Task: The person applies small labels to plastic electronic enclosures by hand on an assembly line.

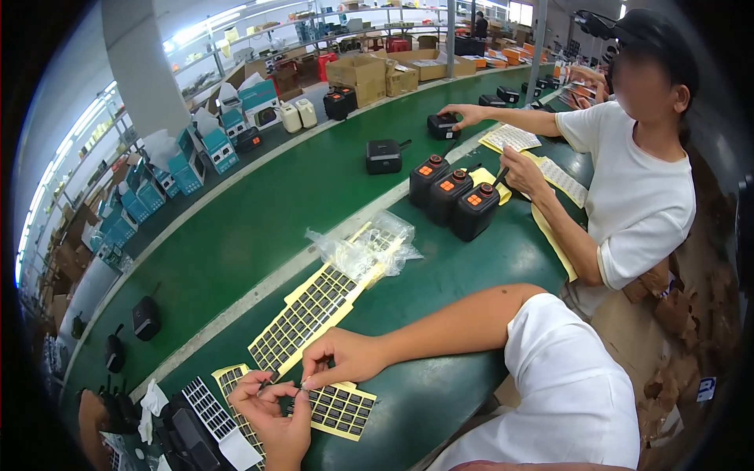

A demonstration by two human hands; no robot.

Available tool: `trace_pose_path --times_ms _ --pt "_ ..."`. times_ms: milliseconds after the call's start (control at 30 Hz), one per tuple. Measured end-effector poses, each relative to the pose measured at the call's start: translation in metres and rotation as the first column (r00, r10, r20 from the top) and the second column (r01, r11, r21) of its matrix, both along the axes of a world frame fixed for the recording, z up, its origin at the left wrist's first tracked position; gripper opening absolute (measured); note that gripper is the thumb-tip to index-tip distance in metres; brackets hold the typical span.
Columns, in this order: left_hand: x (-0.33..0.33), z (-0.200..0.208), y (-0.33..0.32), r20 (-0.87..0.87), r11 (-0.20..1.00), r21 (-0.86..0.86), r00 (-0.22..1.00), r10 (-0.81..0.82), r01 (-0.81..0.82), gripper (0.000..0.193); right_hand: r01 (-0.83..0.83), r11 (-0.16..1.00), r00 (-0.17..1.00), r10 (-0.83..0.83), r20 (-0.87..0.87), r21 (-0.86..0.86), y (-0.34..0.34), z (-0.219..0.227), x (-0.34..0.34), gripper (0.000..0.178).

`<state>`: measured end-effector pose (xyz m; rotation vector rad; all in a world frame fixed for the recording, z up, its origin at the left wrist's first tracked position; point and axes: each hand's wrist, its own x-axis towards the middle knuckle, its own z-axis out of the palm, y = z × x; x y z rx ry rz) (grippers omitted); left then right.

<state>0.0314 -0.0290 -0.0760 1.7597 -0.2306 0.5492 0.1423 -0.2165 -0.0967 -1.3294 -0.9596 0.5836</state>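
Observation:
My right hand [345, 357] reaches in from the right, its thumb and forefinger pinched together. Close against it, the fingers of my left hand [275, 412] are bent and pinched too. Both fingertips meet around something small and dark, too small to name. Beneath my hands lies a yellow-backed sheet of black rectangular stickers [345, 410]. A longer sticker sheet [306, 312] stretches away beyond them, partly under a clear plastic bag [389, 239]. To the left of my left hand are another yellow sticker sheet [230, 383] and a white-edged sheet [206, 407] with dark rectangles.
Three black cases with orange buttons [452, 196] stand on the green table at right. A co-worker's hand [463, 116] touches a black device [442, 125]. More black devices [383, 155] sit on the green conveyor belt [236, 243]. Cardboard boxes [357, 74] line the far side.

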Motion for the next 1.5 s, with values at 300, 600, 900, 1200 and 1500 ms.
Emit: trace_pose_path --times_ms 300,600,900,1200,1500 --pt "-0.002 0.002 0.014 -0.016 0.982 0.047 0.983 0.184 -0.183 0.079 0.128 0.992 0.990 -0.127 -0.057 0.014 0.009 -0.011 0.009 0.016" --pt "0.005 0.008 0.021 0.367 0.918 0.249 0.908 0.205 -0.308 0.051 0.352 0.933 0.894 -0.358 0.270 0.071 0.000 -0.002 -0.004 0.033" --pt "-0.001 0.032 0.024 0.463 0.821 0.281 0.819 0.338 -0.498 0.041 0.396 0.893 0.915 -0.404 -0.007 0.215 -0.009 -0.002 0.002 0.028" --pt "-0.010 0.046 0.027 0.620 0.735 0.403 0.754 0.218 -0.544 0.046 0.260 0.911 0.963 -0.268 -0.020 0.321 0.002 0.020 0.020 0.032" --pt "-0.018 0.057 0.035 0.797 0.573 0.304 0.532 0.285 -0.761 0.009 0.347 0.925 0.789 -0.199 0.581 -0.154 0.165 0.047 0.101 0.031"
